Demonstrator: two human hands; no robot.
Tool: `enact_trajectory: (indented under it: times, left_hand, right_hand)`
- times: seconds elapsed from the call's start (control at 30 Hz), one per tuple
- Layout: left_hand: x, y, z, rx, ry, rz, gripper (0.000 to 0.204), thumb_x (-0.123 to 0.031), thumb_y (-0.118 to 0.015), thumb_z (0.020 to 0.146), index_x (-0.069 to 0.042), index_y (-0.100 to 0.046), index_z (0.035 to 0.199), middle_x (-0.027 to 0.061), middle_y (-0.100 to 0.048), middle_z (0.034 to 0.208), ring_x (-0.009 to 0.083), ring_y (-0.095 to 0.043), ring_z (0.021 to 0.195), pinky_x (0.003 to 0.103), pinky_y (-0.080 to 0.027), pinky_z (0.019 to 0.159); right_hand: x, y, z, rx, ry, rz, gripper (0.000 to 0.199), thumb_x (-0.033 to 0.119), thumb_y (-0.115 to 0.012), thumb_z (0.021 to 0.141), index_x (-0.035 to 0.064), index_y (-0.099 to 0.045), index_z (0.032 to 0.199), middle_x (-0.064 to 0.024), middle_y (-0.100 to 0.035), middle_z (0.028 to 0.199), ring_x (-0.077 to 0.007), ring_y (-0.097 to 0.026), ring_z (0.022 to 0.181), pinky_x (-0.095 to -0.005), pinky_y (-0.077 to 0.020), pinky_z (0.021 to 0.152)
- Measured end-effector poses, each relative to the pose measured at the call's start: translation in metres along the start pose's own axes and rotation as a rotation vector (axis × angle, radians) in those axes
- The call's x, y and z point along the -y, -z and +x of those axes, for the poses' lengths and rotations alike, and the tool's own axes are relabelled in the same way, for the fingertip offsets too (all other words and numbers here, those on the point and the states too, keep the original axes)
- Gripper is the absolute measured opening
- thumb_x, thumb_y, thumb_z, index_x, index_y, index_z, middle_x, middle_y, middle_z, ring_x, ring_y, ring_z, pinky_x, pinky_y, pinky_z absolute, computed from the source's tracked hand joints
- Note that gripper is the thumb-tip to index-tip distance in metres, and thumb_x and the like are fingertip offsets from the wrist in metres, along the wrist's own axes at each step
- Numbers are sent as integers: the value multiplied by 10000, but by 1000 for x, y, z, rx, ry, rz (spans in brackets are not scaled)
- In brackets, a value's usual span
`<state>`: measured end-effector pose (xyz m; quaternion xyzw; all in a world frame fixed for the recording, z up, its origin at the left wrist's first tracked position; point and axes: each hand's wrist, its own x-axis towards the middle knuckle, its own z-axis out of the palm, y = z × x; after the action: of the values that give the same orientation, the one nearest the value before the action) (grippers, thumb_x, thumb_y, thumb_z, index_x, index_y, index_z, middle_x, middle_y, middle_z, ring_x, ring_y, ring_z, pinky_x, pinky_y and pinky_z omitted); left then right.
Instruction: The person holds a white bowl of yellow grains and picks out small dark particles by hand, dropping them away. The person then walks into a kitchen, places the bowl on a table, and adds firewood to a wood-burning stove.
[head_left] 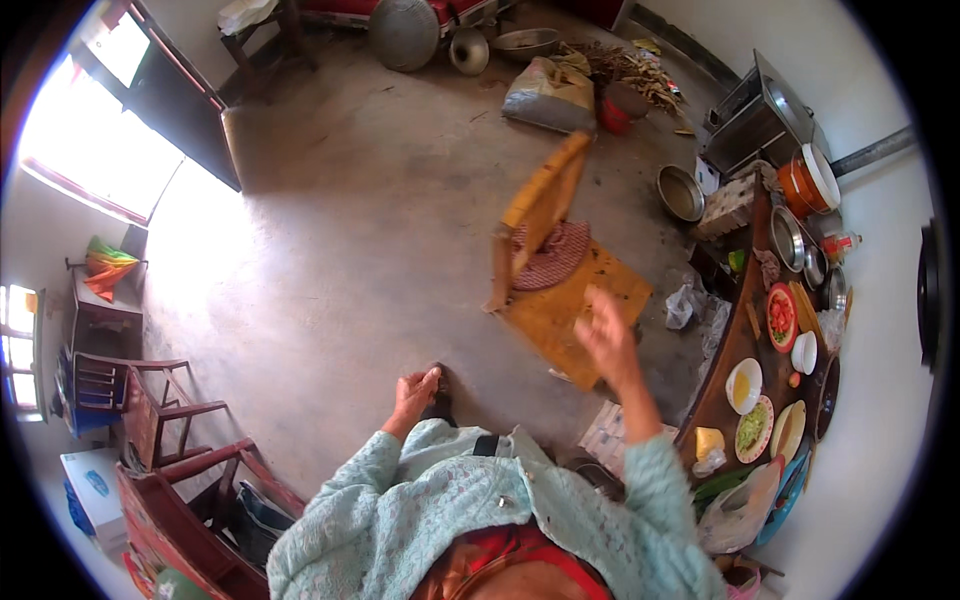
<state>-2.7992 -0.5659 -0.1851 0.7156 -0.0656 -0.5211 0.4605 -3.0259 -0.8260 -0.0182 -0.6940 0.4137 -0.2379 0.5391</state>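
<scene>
My left hand (411,397) is held low in front of me above the concrete floor, its fingers curled together, with nothing showing in them. My right hand (608,340) reaches forward, slightly blurred, with its fingers apart and nothing in them. In the picture it overlaps the edge of a yellow wooden chair (622,283); whether it touches the wood I cannot tell. On the chair's seat lies a red checked cushion (552,256), partly hidden by the backrest. Past my right forearm runs a dark wooden counter (722,408) along the wall.
On the counter stand a bowl of yellow liquid (743,386), a plate of chopped greens (754,430), a red dish of cut red pieces (781,316) and an orange bucket (808,180). Ahead lie a filled sack (549,95) and a metal basin (681,193). Dark red wooden furniture (185,500) stands left.
</scene>
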Motion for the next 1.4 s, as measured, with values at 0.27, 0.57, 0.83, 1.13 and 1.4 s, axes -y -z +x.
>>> enact_trajectory:
  times: [0.27, 0.57, 0.83, 1.13, 1.4]
  left_hand:
    - [59, 98, 93, -295, -190, 658, 580, -487, -517, 866, 39, -599, 1095, 244, -451, 1305, 373, -513, 1121, 440, -437, 900]
    - [31, 194, 122, 435, 237, 929, 700, -582, -491, 823, 59, -600, 1084, 272, -557, 1158, 370, -529, 1112, 423, -421, 930]
    - [-94, 267, 231, 347, 426, 1147, 798, -654, -453, 798, 77, -594, 1086, 289, -565, 1135, 371, -527, 1121, 419, -416, 935]
    - [-240, 254, 381, 412, 408, 1345, 909, -736, -410, 769, 97, -587, 1088, 308, -573, 1110, 371, -525, 1132, 415, -411, 941]
    - [-362, 202, 502, 511, 361, 1265, 940, -734, -433, 758, 148, -582, 1048, 314, -584, 1084, 373, -528, 1128, 392, -416, 921]
  right_hand:
    - [31, -115, 229, -267, 106, -580, 820, 247, -704, 760, 14, -246, 1399, -259, -173, 1443, -398, -297, 1296, -395, -336, 1019]
    - [27, -137, 225, -327, 161, -774, 737, 16, -640, 741, 102, -308, 1393, -271, -69, 1470, -454, -171, 1335, -470, -246, 1066]
    - [45, -131, 229, -306, 53, -582, 607, 43, -565, 751, 45, -399, 1335, -284, -121, 1445, -489, -240, 1270, -527, -249, 1032]
    - [42, -131, 234, -349, -157, -556, 649, 65, -595, 741, -13, -354, 1339, -283, -212, 1421, -451, -320, 1257, -461, -335, 1009]
    - [51, -141, 234, -534, -451, -759, 868, 93, -681, 656, -50, -220, 1377, -256, -401, 1321, -431, -501, 1086, -451, -461, 852]
